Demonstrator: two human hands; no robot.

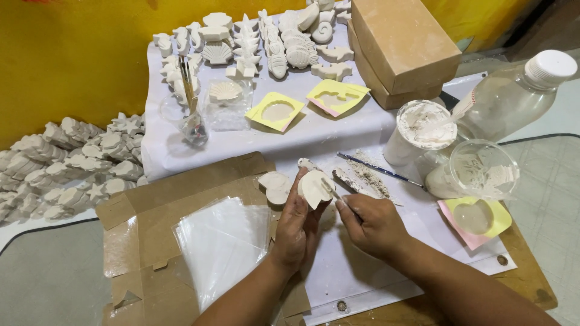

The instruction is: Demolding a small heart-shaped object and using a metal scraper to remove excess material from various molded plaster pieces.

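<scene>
White plaster shell cast (315,188) sat just left of frame centre, pinched upright in the left hand (296,228). Right hand (370,223) was closed around a thin scraping tool (331,188), its tip touching the cast's right edge. Judged step: trimming rough edges off a demoulded piece. Next move would likely call for a light stroke along the rim with the cast held firm, since thin plaster may chip.

Another cast (275,187) lay just beside the left hand on flattened brown cardboard (181,199). A stack of clear plastic bags (220,241) lay on that cardboard, lower centre.

Packages: a plain tan cardboard box (402,45), rectangular, upper right. A clear plastic bottle (513,90) with white cap lay tilted at far right; no label legible. White tub (421,130) caked with plaster, right of centre. Yellow moulds (275,111) stood on the worktop (338,278), upper centre.
</scene>
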